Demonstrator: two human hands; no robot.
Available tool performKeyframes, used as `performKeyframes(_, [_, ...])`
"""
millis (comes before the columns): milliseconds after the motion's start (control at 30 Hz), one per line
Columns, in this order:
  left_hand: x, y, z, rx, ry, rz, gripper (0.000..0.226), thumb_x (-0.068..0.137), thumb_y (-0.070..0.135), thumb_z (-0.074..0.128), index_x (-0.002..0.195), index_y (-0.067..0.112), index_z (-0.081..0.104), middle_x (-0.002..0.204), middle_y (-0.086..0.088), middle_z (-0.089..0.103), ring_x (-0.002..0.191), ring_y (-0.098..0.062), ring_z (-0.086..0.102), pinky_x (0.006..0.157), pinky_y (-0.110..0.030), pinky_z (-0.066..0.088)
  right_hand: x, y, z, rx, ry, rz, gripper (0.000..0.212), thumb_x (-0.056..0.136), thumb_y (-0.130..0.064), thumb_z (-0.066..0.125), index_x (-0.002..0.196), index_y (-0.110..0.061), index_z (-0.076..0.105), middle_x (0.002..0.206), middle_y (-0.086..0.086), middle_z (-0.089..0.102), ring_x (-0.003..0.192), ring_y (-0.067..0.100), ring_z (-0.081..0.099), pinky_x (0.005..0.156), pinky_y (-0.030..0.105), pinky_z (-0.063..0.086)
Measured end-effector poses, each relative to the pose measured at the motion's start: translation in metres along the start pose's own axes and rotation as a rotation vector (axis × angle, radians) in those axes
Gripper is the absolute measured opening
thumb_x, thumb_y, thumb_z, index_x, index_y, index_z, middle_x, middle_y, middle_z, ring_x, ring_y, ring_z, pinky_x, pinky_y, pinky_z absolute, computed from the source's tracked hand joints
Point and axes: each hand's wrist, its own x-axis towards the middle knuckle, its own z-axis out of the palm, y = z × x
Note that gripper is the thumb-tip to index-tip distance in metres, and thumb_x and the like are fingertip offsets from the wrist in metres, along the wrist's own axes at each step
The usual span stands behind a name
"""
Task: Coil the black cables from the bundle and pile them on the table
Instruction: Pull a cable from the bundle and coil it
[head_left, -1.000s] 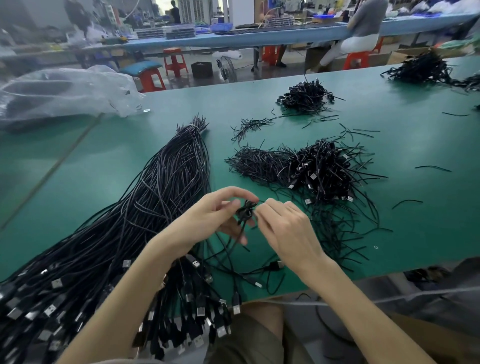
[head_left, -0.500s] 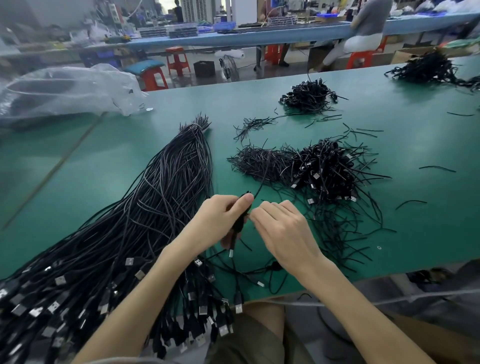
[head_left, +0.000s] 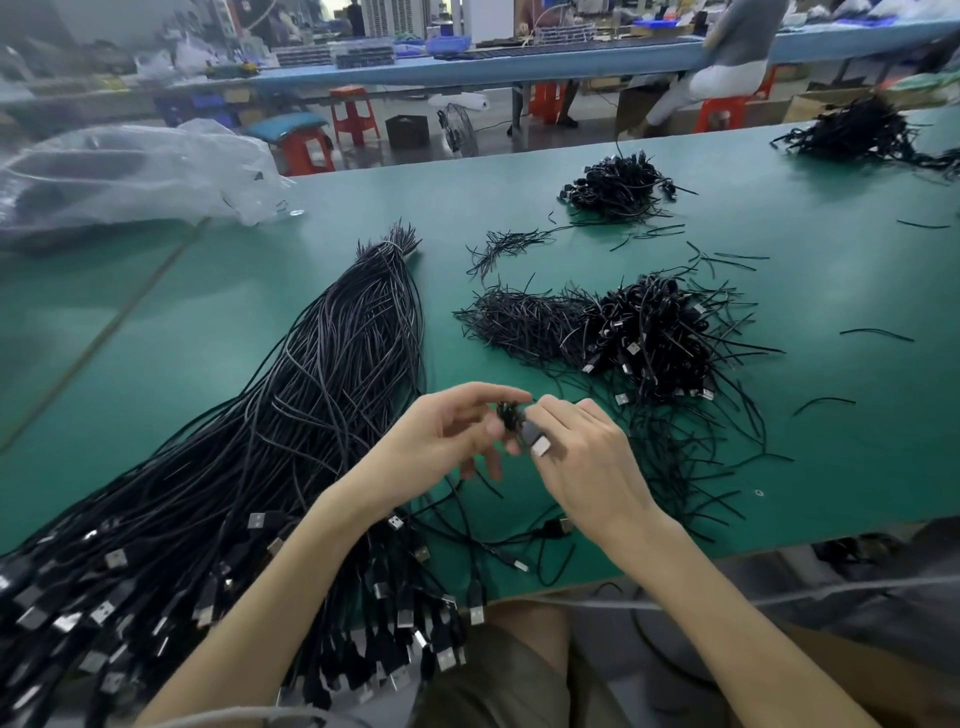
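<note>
Head view: over the green worktop (head_left: 156, 338), the left hand (head_left: 447, 436) pinches a small coiled cable (head_left: 510, 415) between thumb and fingers, and the right hand (head_left: 587, 462) grips that cable's plug (head_left: 539, 442). The long bundle (head_left: 311, 415) lies left of the hands; the pile (head_left: 649, 332) of coiled cables sits beyond them, to the right

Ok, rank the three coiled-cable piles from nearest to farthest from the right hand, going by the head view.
1. Big pile, just beyond the right hand, which holds a cable.
2. Smaller pile, farther back, in the middle.
3. Far pile, at the back right.
</note>
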Motion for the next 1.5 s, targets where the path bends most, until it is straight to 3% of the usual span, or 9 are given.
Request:
performKeyframes(100, [0.007, -0.001, 0.003, 0.220, 0.192, 0.009, 0.013, 0.100, 0.027, 0.063, 0.100, 0.019, 0.073, 0.071, 0.009, 0.065, 0.061, -0.009, 0.055, 0.061, -0.022, 0.043, -0.002, -0.005, 0.001, -0.003, -0.010, -0.027, 0.024, 0.103, -0.014, 0.052, 0.086, -0.007, 0.067, 0.079, 0.003, 0.063, 0.071, 0.024, 0.061, 0.067, 0.039, 0.049])
performKeyframes(233, [0.013, 0.000, 0.007, 0.428, 0.356, -0.010, 0.052, 0.098, 0.050, 0.059, 0.059, 0.016, 0.051, 0.065, 0.004, 0.044, 0.057, -0.008, 0.037, 0.057, -0.021, 0.031, 0.004, -0.009, 0.001, -0.033, 0.068, -0.073, 0.023, 0.106, -0.013, 0.054, 0.087, -0.009, 0.067, 0.076, 0.001, 0.059, 0.067, 0.023, 0.057, 0.067, 0.036, 0.047])
performKeyframes(433, [0.023, 0.010, 0.000, 0.285, 0.117, -0.527, 0.067, 0.096, 0.054, 0.059, 0.040, 0.020, 0.046, 0.043, -0.002, 0.045, 0.041, -0.023, 0.042, 0.043, -0.018, 0.033, -0.001, -0.004, 0.000, -0.127, 0.060, -0.167, 0.015, 0.100, -0.004, 0.062, 0.088, -0.009, 0.069, 0.076, 0.002, 0.059, 0.066, 0.023, 0.056, 0.066, 0.037, 0.047])
performKeyframes(667, [0.017, 0.001, 0.010, 0.207, 0.268, -0.316, 0.045, 0.100, 0.049, 0.061, 0.075, 0.011, 0.060, 0.050, -0.004, 0.063, 0.041, -0.028, 0.055, 0.043, -0.027, 0.041, 0.006, -0.011, -0.008, 0.725, -0.217, 0.652, 0.024, 0.103, -0.041, 0.057, 0.096, -0.022, 0.069, 0.075, 0.005, 0.066, 0.061, 0.007, 0.057, 0.056, 0.028, 0.042])
performKeyframes(800, [0.016, -0.001, 0.017, -0.026, 0.250, -0.294, 0.031, 0.105, 0.032, 0.057, 0.100, 0.004, 0.068, 0.077, -0.007, 0.077, 0.053, -0.030, 0.071, 0.046, -0.031, 0.055, 0.017, -0.009, -0.011, 0.942, -0.268, 0.850, 0.014, 0.095, -0.022, 0.072, 0.106, -0.013, 0.068, 0.101, 0.007, 0.071, 0.066, 0.025, 0.073, 0.054, 0.034, 0.053])
performKeyframes(933, [0.015, -0.006, -0.004, 0.316, 0.323, -0.242, 0.023, 0.106, 0.030, 0.056, 0.109, 0.016, 0.073, 0.093, 0.006, 0.078, 0.073, -0.018, 0.075, 0.067, -0.035, 0.060, 0.040, 0.026, -0.020, 0.711, -0.077, 0.826, 0.007, 0.096, -0.012, 0.067, 0.102, -0.011, 0.064, 0.091, 0.005, 0.070, 0.059, 0.007, 0.065, 0.052, 0.019, 0.048])
performKeyframes(1100, [0.004, -0.034, -0.035, 1.195, 0.497, -0.443, 0.036, 0.104, 0.032, 0.055, 0.128, 0.005, 0.054, 0.128, -0.016, 0.053, 0.117, -0.032, 0.050, 0.098, -0.041, 0.045, 0.072, 0.098, -0.023, 0.093, 0.060, 0.626, 0.021, 0.099, -0.012, 0.062, 0.120, -0.010, 0.058, 0.115, 0.000, 0.053, 0.095, 0.008, 0.055, 0.087, 0.013, 0.042])
performKeyframes(1233, [0.004, -0.052, -0.033, 1.300, 0.499, -0.498, 0.041, 0.105, 0.035, 0.050, 0.130, 0.004, 0.044, 0.128, -0.018, 0.047, 0.118, -0.034, 0.045, 0.101, -0.041, 0.039, 0.054, 0.141, -0.003, -0.341, -0.243, 0.452, 0.042, 0.099, -0.001, 0.056, 0.141, -0.011, 0.056, 0.135, 0.011, 0.050, 0.123, 0.031, 0.046, 0.103, 0.046, 0.045])
performKeyframes(1500, [0.001, -0.056, -0.042, 1.206, 0.589, -0.461, 0.037, 0.104, 0.040, 0.054, 0.121, 0.007, 0.052, 0.122, -0.013, 0.055, 0.113, -0.031, 0.052, 0.097, -0.039, 0.042, 0.052, 0.163, 0.019, -0.496, -0.468, 0.516, 0.067, 0.098, -0.002, 0.051, 0.159, -0.018, 0.030, 0.161, 0.005, 0.027, 0.145, 0.031, 0.023, 0.113, 0.048, 0.035])
